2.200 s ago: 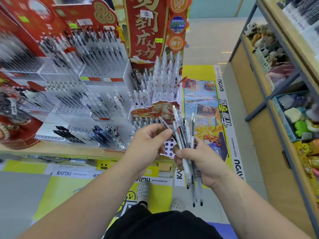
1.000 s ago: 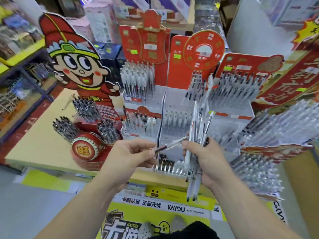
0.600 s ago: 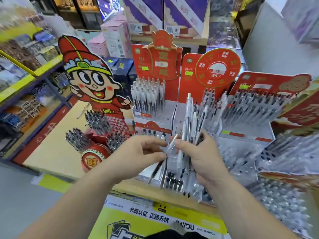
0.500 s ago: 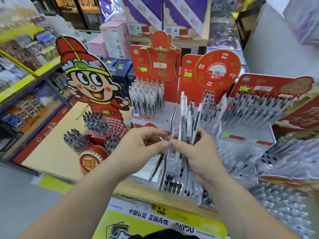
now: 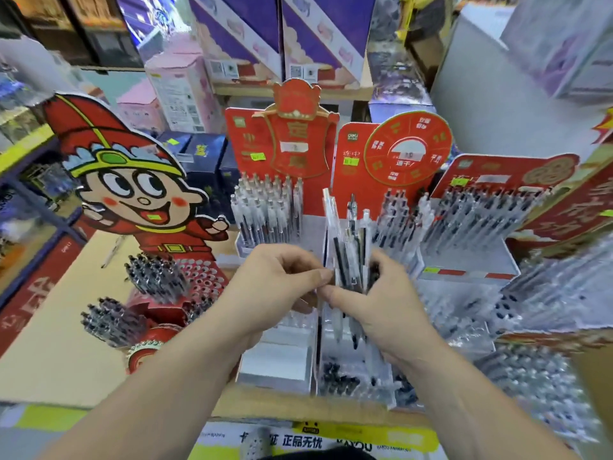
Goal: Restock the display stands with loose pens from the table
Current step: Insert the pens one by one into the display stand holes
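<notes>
Right hand: fingers and thumb wrapped round the lower half of the loose pens, gripping them as one upright bundle.
Left hand: curled, with thumb and forefinger closed on the bundle's left side, just beside the right thumb. Which single pen it pinches cannot be told.
Loose pens: clear and white barrels with dark refills, tips pointing down below the right fist and tops fanned upward. They are held in the air above the table near its front edge, in front of the wheel-card stand.
Table: tan top with a yellow strip along the front edge.
Wheel-card stand: red back card with a round dial, mid-table behind the hands. Dark-topped pens stand in its lowest tier near the front edge.
Left red stand: just beside the wheel-card stand, upper tier packed with upright white pens.
Right red stand: toward the table's right edge, rows of pens leaning back.
Cartoon figure stand: toward the left edge, with round tiers of dark pens at its base.
Background: purple boxes and pink boxes beyond the back edge.
</notes>
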`<act>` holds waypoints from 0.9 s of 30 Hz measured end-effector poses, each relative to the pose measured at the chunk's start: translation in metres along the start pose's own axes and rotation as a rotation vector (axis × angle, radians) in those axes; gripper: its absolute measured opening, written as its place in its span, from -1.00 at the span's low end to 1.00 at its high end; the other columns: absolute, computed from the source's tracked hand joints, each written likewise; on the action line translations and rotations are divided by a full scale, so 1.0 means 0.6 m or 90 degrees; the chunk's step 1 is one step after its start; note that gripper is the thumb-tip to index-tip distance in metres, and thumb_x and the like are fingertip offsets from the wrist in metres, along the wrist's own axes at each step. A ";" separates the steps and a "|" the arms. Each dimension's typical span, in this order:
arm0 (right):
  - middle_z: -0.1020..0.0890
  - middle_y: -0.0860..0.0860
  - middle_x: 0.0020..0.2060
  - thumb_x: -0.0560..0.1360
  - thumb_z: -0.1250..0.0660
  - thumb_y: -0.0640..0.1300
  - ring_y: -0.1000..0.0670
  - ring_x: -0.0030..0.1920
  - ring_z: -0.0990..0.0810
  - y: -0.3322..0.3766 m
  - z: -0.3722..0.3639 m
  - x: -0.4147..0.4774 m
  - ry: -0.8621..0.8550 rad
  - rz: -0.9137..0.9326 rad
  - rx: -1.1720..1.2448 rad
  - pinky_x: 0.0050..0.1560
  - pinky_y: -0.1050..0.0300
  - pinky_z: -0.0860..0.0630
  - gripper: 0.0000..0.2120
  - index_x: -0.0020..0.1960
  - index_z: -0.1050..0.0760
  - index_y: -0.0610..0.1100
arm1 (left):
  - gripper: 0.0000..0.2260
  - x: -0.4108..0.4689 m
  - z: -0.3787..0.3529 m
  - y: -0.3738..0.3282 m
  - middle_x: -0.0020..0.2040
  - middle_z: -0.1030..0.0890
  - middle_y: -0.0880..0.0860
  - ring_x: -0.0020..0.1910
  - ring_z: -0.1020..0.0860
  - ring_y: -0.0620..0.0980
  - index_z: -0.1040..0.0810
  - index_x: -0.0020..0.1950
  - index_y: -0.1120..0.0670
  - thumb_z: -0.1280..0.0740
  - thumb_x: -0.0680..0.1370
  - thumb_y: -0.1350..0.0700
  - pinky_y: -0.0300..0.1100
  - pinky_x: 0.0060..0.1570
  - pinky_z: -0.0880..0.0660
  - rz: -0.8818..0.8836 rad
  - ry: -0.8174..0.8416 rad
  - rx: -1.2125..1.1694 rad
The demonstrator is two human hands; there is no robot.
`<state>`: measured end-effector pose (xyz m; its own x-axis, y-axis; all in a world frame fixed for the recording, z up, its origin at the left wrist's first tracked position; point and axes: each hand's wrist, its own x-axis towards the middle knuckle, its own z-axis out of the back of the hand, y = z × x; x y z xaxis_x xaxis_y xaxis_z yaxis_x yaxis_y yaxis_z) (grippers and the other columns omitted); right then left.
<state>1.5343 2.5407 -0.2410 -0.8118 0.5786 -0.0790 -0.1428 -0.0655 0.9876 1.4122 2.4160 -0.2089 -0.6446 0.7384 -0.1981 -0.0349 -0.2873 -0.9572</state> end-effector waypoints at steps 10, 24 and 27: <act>-0.75 0.03 -0.01 0.26 -0.67 0.10 -0.06 0.03 -0.72 0.002 -0.056 0.008 -0.193 -0.090 0.059 0.15 -0.22 -0.61 -0.45 0.17 -0.57 0.00 | -0.86 0.055 0.123 -0.033 -0.28 -0.70 0.02 -0.27 -0.67 0.05 -0.70 -0.21 0.02 -0.48 0.54 0.18 -0.09 -0.22 -0.65 -0.227 -0.098 0.043; -0.42 0.47 -0.29 0.48 -0.53 -0.16 0.45 -0.39 -0.49 0.040 -0.026 0.002 -0.238 -0.120 0.171 -0.22 0.44 -0.41 -0.59 0.17 -0.42 0.14 | -0.93 0.130 0.103 -0.041 -0.39 -0.52 -0.22 -0.40 -0.43 -0.21 -0.68 -0.11 -0.07 -0.46 0.56 0.07 -0.34 -0.32 -0.33 -0.344 -0.191 0.235; -0.36 0.37 -0.10 0.47 -0.55 -0.10 0.39 -0.27 -0.44 0.035 -0.024 0.007 -0.242 -0.121 0.183 0.11 0.14 -0.34 -0.14 0.63 -0.16 -0.06 | -0.95 0.133 0.097 -0.041 -0.40 -0.52 -0.25 -0.39 -0.45 -0.23 -0.69 -0.10 -0.05 -0.46 0.56 0.07 -0.38 -0.31 -0.32 -0.349 -0.212 0.250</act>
<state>1.5199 2.5300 -0.2223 -0.5152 0.8172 -0.2582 -0.0629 0.2644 0.9624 1.3173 2.4465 -0.1886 -0.6507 0.6330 0.4194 -0.6475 -0.1741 -0.7419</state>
